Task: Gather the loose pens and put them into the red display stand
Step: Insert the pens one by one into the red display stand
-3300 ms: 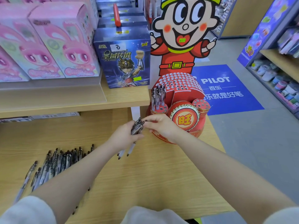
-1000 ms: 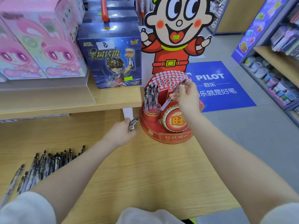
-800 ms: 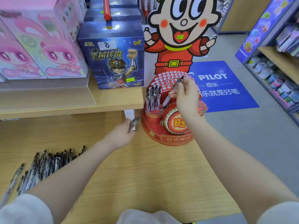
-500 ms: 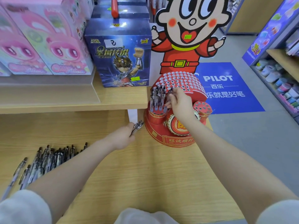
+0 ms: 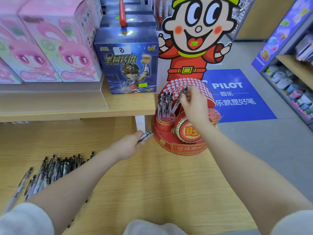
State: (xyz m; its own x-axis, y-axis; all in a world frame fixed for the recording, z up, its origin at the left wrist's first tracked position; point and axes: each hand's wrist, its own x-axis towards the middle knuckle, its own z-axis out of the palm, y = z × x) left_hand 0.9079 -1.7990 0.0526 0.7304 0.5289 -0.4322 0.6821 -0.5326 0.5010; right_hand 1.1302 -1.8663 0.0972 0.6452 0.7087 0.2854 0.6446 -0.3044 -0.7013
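Now both arms reach fwd over the wooden counter (image 5: pixel 152 192), hands apart. Right hand (image 5: pixel 194 104) is raised over the red display stand (image 5: pixel 177 145), which sits at the counter's far right edge; wrist bent down, fingers and thumb pinching a single pen (image 5: pixel 178 101) near its top end. That pen tilts, upper end at the fingers, lower tip angled down-left toward the stand's left cup, just beside the pens already standing (image 5: pixel 165 106) upright there. Can't tell if the tip is in a hole yet. Right forearm runs from the bottom right corner diagonally up to the stand, passing in front of its round emblem.

Left hand (image 5: pixel 128 146) is low, near the counter, just left of the stand's base, fingers curled round a small bundle of pens (image 5: pixel 146 135) whose ends poke out toward the stand. Back of hand faces up; forearm stretches back to the bottom left corner, pale sleeve at the elbow.

Loose pens (image 5: pixel 54 170) lie in a rough row near the counter's left edge, partly behind the left forearm. Upper shelf behind holds pink boxes (image 5: pixel 55 48) and a blue box (image 5: pixel 127 61); cartoon cutout (image 5: pixel 194 36) rises behind the stand.
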